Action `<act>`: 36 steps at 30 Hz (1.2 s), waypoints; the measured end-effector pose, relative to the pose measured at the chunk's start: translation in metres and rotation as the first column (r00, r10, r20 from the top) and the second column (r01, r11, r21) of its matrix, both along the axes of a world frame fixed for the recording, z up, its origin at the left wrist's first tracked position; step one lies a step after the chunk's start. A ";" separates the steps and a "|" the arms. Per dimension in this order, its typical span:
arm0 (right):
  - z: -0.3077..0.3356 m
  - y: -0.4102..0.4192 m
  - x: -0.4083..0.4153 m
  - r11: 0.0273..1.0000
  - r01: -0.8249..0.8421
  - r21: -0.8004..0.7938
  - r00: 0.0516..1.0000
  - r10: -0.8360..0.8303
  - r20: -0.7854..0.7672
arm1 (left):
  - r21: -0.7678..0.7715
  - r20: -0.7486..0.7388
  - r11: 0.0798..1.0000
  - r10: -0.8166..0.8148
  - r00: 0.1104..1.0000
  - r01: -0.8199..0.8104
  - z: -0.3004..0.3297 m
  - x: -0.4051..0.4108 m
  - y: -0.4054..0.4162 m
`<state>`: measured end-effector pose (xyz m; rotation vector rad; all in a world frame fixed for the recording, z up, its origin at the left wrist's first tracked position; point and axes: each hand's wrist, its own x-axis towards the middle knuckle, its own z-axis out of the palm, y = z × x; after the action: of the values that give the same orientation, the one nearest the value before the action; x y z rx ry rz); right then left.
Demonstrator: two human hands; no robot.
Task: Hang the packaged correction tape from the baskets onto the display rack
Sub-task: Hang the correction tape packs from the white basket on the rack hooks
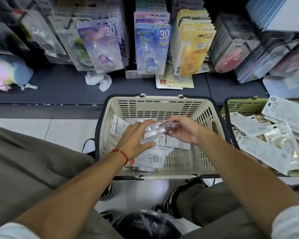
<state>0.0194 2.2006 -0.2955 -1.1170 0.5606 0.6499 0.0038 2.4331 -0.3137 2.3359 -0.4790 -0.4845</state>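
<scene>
Both my hands are inside the cream basket on the floor in front of me. My left hand grips a clear correction tape pack from the left side. My right hand holds the same pack by its right end, fingers curled round the clear plastic. Under them lie more white tape packs on the basket floor. The display rack ahead carries hanging rows of purple, blue and yellow tape packs.
A green basket at the right is heaped with white and clear packs. A crumpled tissue and a loose card lie on the dark shelf base. My knees and shoes flank the cream basket.
</scene>
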 end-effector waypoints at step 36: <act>-0.052 0.067 0.024 0.914 -0.067 -0.400 0.925 0.207 0.318 | -0.333 -0.730 0.522 0.384 0.566 -0.785 0.010 0.012 0.020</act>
<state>0.0438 2.2673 -0.3474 -1.6177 0.2997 0.4513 0.0159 2.4529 -0.3035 1.4033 0.4700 -0.5277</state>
